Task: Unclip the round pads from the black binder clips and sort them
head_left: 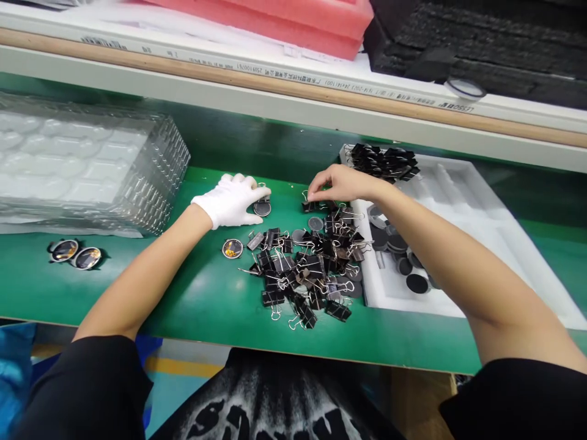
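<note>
My left hand [229, 200], in a white glove, has its thumb and forefinger curled around a small round disc [262, 209] with a black binder clip on its upper edge. My bare right hand [337, 183] pinches a black binder clip [310, 206] at the far edge of a pile. That pile of binder clips [312, 266] spreads over the green table, with several dark discs mixed in. Just left of it lies a round metal-rimmed piece [232, 248] with an orange reflection.
Stacked clear plastic trays [92, 159] stand at the left, with two round rimmed pieces [76, 253] in front. A white foam tray [458, 244] at the right holds more clips [385, 162] and discs [417, 282]. Pink foam [284, 24] and black foam [481, 49] rest on the shelf above.
</note>
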A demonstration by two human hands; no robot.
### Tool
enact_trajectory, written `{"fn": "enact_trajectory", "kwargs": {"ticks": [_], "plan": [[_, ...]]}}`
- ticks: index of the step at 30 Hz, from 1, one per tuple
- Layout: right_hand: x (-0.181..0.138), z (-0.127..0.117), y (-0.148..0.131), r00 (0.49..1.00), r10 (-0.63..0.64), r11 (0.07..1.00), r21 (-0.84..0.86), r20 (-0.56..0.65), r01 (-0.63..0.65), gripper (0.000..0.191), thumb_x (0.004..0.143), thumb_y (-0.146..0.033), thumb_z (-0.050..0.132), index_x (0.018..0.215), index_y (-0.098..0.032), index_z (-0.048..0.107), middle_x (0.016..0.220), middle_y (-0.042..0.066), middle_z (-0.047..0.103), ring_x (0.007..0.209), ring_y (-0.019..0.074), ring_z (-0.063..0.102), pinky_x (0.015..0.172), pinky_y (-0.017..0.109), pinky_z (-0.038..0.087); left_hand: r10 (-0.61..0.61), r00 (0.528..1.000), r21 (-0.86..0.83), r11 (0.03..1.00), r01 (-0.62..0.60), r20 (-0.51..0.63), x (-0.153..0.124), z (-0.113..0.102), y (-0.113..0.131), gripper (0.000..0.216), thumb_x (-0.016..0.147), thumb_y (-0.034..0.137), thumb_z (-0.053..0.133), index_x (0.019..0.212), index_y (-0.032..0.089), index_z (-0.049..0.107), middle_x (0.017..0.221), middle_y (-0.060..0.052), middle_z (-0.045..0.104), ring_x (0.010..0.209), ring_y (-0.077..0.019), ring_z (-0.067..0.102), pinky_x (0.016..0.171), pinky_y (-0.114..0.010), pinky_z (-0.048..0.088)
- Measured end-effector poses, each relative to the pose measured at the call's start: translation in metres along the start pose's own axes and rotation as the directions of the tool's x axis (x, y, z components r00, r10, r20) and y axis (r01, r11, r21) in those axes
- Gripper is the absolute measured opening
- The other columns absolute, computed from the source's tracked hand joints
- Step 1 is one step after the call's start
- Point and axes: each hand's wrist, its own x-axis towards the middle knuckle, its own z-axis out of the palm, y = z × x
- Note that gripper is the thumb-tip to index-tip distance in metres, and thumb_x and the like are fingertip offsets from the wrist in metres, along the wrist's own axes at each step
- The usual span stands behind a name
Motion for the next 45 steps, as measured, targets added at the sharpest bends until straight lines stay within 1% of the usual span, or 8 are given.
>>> {"fn": "enact_trajectory", "kwargs": {"ticks": [4, 9, 13, 16, 18, 22, 28, 45], "plan": [[0.023, 0.020, -0.010, 0.956, 0.232, 0.941, 0.291, -0.177, -0.175, 0.016, 0.089, -0.029, 0.078, 0.081, -0.015, 0.080, 0.079, 0.005, 0.073, 0.075, 0.0144, 0.066, 0.075, 0.027, 0.050, -0.164, 0.984, 0.172, 0.970, 0.173, -0.065, -0.006, -0.007, 0.005, 0.084, 0.082, 0.074, 0.076, 0.137, 0.011, 0.068, 0.132, -0.024, 0.058, 0.128, -0.0458, 0.051, 0.110, -0.055, 0.038], [0.040, 0.054, -0.026, 0.869, 0.456, 0.828, 0.452, -0.194, -0.333, 0.018, 0.092, -0.022, 0.069, 0.079, -0.012, 0.077, 0.083, 0.008, 0.075, 0.069, 0.0148, 0.070, 0.074, 0.028, 0.055, -0.031, 1.000, 0.164, 0.986, 0.030, 0.001, -0.008, -0.011, -0.009, 0.084, 0.089, 0.064, 0.075, 0.160, 0.028, 0.050, 0.159, -0.016, 0.046, 0.138, -0.0420, 0.046, 0.110, -0.050, 0.038], [0.035, 0.051, -0.034, 0.910, 0.384, 0.917, 0.179, -0.158, -0.356, 0.031, 0.098, -0.029, 0.062, 0.076, -0.014, 0.078, 0.084, 0.009, 0.075, 0.077, 0.0193, 0.070, 0.089, 0.036, 0.057, -0.022, 0.994, 0.128, 0.992, 0.008, 0.107, -0.002, -0.007, -0.013, 0.055, 0.100, 0.057, 0.062, 0.145, 0.025, 0.065, 0.132, -0.013, 0.065, 0.122, -0.0349, 0.057, 0.105, -0.047, 0.040], [0.035, 0.037, -0.039, 0.915, 0.394, 0.918, -0.010, -0.083, -0.396, 0.048, 0.100, -0.053, 0.063, 0.084, -0.012, 0.078, 0.090, 0.016, 0.073, 0.091, 0.0282, 0.070, 0.099, 0.047, 0.055, -0.054, 0.998, 0.087, 0.995, 0.050, 0.037, 0.004, 0.002, -0.007, 0.056, 0.099, 0.060, 0.062, 0.137, 0.020, 0.069, 0.122, -0.014, 0.067, 0.117, -0.0351, 0.059, 0.100, -0.044, 0.042], [0.043, 0.033, -0.042, 0.899, 0.387, 0.913, -0.050, -0.204, -0.404, 0.062, 0.101, -0.068, 0.054, 0.101, -0.011, 0.076, 0.106, 0.021, 0.071, 0.108, 0.0348, 0.067, 0.106, 0.055, 0.052, -0.068, 0.997, 0.039, 0.997, 0.068, -0.021, 0.007, 0.009, -0.004, 0.056, 0.100, 0.060, 0.061, 0.141, 0.022, 0.067, 0.126, -0.013, 0.066, 0.118, -0.0345, 0.060, 0.097, -0.042, 0.043], [0.078, 0.049, -0.044, 0.803, 0.381, 0.916, 0.070, -0.458, -0.395, 0.062, 0.109, -0.065, 0.031, 0.128, -0.017, 0.065, 0.138, 0.021, 0.056, 0.137, 0.0388, 0.049, 0.117, 0.066, 0.038, -0.097, 0.993, -0.057, 0.994, 0.094, -0.066, 0.011, 0.020, -0.005, 0.053, 0.099, 0.059, 0.063, 0.141, 0.026, 0.066, 0.129, -0.010, 0.065, 0.117, -0.0320, 0.059, 0.095, -0.039, 0.044], [0.125, 0.091, -0.026, 0.778, 0.413, 0.908, 0.148, -0.474, -0.392, 0.071, 0.107, -0.072, 0.016, 0.134, -0.022, 0.058, 0.138, 0.019, 0.048, 0.144, 0.0412, 0.038, 0.117, 0.078, 0.027, -0.116, 0.991, -0.132, 0.985, 0.108, -0.059, 0.013, 0.026, -0.007, 0.052, 0.100, 0.056, 0.064, 0.142, 0.026, 0.065, 0.133, -0.010, 0.063, 0.120, -0.0323, 0.058, 0.099, -0.041, 0.045], [0.104, 0.097, -0.021, 0.743, 0.451, 0.887, 0.160, -0.493, -0.433, 0.061, 0.111, -0.057, 0.003, 0.142, -0.028, 0.047, 0.142, 0.013, 0.039, 0.148, 0.0310, 0.033, 0.123, 0.066, 0.031, -0.055, 0.998, -0.222, 0.974, 0.046, -0.034, 0.036, 0.023, -0.003, 0.054, 0.098, 0.049, 0.069, 0.147, 0.028, 0.063, 0.140, -0.011, 0.060, 0.127, -0.0323, 0.059, 0.108, -0.042, 0.044]]}}
